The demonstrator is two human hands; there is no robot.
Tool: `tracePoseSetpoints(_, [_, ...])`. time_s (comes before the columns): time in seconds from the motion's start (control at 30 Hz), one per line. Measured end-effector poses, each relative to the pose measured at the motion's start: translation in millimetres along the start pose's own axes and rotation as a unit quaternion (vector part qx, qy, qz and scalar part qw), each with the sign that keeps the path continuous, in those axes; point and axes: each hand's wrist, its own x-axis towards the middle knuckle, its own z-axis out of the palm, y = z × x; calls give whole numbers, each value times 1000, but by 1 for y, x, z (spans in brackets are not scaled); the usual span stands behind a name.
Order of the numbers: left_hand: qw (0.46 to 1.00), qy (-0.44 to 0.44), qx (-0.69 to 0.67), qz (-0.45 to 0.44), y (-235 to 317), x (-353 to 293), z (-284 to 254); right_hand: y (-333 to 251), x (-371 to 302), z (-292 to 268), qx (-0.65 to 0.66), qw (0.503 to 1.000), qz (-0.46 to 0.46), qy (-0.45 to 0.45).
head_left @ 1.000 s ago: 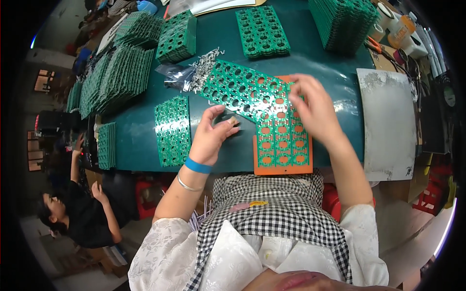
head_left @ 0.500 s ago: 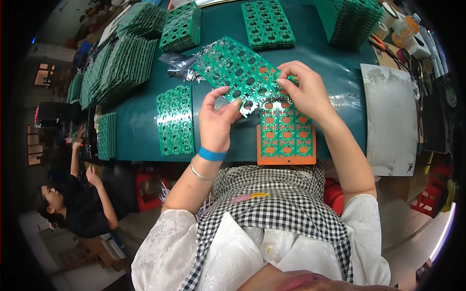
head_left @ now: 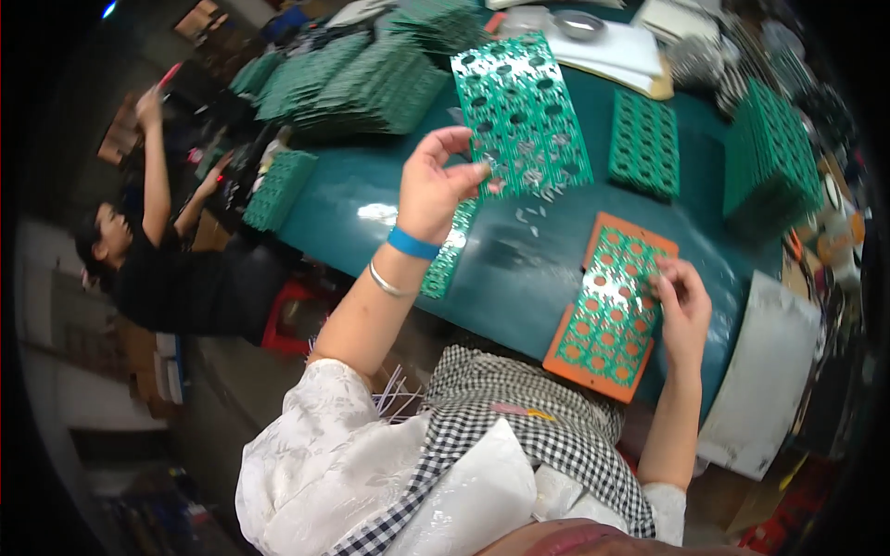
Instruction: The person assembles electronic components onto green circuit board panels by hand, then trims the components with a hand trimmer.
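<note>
My left hand [head_left: 434, 190] pinches a green circuit board panel [head_left: 519, 116] by its lower left corner, holding it tilted up over the far side of the table. Rows of dark round holes run across the panel. Closer to me, a second green panel [head_left: 607, 310] lies on an orange fixture board [head_left: 593, 379]. At this panel's right edge is my right hand [head_left: 684, 306], its thumb and fingertips curled together; anything between them is too small to make out. Partly behind my left wrist, more green panels [head_left: 450, 255] lie on the table.
Small pale snippets [head_left: 530, 221] are scattered mid-table. Stacked panels stand at the far left [head_left: 352, 88], left end [head_left: 278, 190], back right [head_left: 644, 144] and far right [head_left: 769, 157]. A grey plate [head_left: 765, 371] lies right. Another person [head_left: 148, 259] works at the left.
My left hand has lifted the panel up and away. My right hand has let go of it and come down beside the panel on the orange fixture. The whole view has turned.
</note>
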Motion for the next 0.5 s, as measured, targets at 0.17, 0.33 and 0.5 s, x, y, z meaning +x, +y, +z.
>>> tracePoseSetpoints(0.17, [976, 164, -20, 142, 43, 93, -90, 9, -2, -5, 7, 999, 42, -17])
tracePoseSetpoints(0.33, [918, 344, 144, 137, 68, 178, -177, 10, 3, -4, -9, 1000, 23, -2])
tracePoseSetpoints(0.5, [913, 382, 133, 58, 58, 221, -228, 11, 4, -6, -18, 1000, -4, 1])
